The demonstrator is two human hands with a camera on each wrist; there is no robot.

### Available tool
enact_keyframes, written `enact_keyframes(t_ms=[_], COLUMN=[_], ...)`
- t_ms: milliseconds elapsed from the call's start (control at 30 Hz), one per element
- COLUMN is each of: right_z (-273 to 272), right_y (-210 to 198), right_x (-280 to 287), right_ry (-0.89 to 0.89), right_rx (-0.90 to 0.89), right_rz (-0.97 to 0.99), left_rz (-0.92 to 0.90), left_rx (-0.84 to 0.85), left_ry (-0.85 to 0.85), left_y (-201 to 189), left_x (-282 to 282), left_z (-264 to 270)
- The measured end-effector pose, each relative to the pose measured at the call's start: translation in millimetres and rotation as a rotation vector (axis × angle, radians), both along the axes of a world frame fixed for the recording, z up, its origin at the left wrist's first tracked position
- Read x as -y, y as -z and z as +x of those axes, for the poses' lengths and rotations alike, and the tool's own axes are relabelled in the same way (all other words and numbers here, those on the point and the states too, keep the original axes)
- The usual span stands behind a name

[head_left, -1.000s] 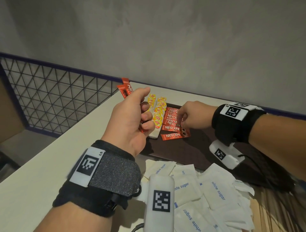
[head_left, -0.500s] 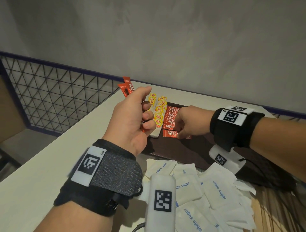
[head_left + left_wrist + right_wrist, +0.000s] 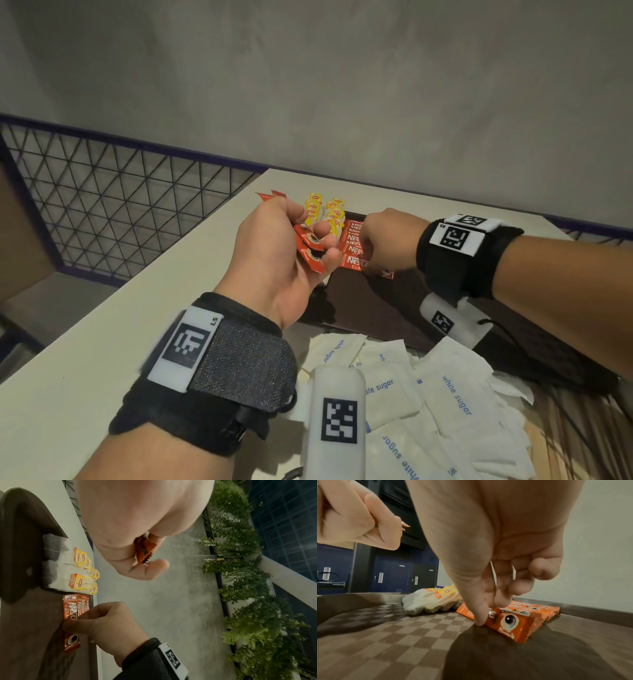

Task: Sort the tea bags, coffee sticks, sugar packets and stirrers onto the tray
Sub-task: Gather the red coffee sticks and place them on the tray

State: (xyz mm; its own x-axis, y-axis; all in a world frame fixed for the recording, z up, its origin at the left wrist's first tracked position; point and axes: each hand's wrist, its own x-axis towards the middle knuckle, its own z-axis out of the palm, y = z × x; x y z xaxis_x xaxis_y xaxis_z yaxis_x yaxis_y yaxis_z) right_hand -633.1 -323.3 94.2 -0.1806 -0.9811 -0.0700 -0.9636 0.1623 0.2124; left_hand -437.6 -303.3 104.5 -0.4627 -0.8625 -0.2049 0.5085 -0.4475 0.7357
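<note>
My left hand [image 3: 308,236] hovers over the tray's left corner and grips two red coffee sticks [image 3: 310,248], also visible in the left wrist view [image 3: 143,550]. My right hand [image 3: 368,255] is down on the dark checkered tray [image 3: 370,308]. Its thumb and fingertips [image 3: 479,620] pinch the nearest coffee stick [image 3: 513,624] of a row [image 3: 352,240] lying side by side. Tea bags [image 3: 325,212] with yellow tags lie at the tray's far left corner. White sugar packets [image 3: 428,394] are heaped on the table in front of the tray.
Wooden stirrers [image 3: 565,442] lie at the bottom right beside the sugar. The table [image 3: 102,342] runs along a grey wall, with a wire-mesh railing [image 3: 120,205] past its left edge. Most of the tray's near half shows bare checkered surface.
My right hand has drawn the skewed front stick in against the row and now pinches it. My left hand has dropped a little and turned, showing the cup prints on its sticks.
</note>
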Motion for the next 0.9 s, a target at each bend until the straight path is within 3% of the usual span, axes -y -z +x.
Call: enact_keyframes(t_ms=[100, 167, 333, 433, 633, 833, 900], right_z=[-0.7, -1.3, 11.5, 25.5, 44.1, 32.3, 17.4], right_y=[-5.5, -15.6, -49.2, -62.6, -58.4, -65.6, -65.5], right_x=[-1.9, -5.7, -28.5, -44.8, -62.4, -55.4, -49.3], right_ry=[0.006, 0.021, 0.093, 0.068, -0.045, 0.014, 0.05], right_rx=[0.057, 0.21, 1.072, 1.357, 1.345, 1.328, 1.218], right_rz=[-0.021, -0.081, -0.146, -0.068, -0.025, -0.143, -0.207], left_rz=[-0.073, -0.129, -0.188, -0.201, -0.24, -0.159, -0.138], left_rx=[0.077, 0.124, 0.192, 0.178, 0.154, 0.088, 0.083], left_ry=[-0.007, -0.003, -0.041, -0.031, 0.032, -0.045, -0.086], left_y=[1.8, 1.5, 2.7, 4.2, 7.4, 6.1, 6.3], left_x=[0.0, -0.6, 0.9, 2.3, 2.9, 3.4, 5.0], left_z=[-0.9, -2.4, -5.6, -4.2, -8.3, -8.2, -6.0])
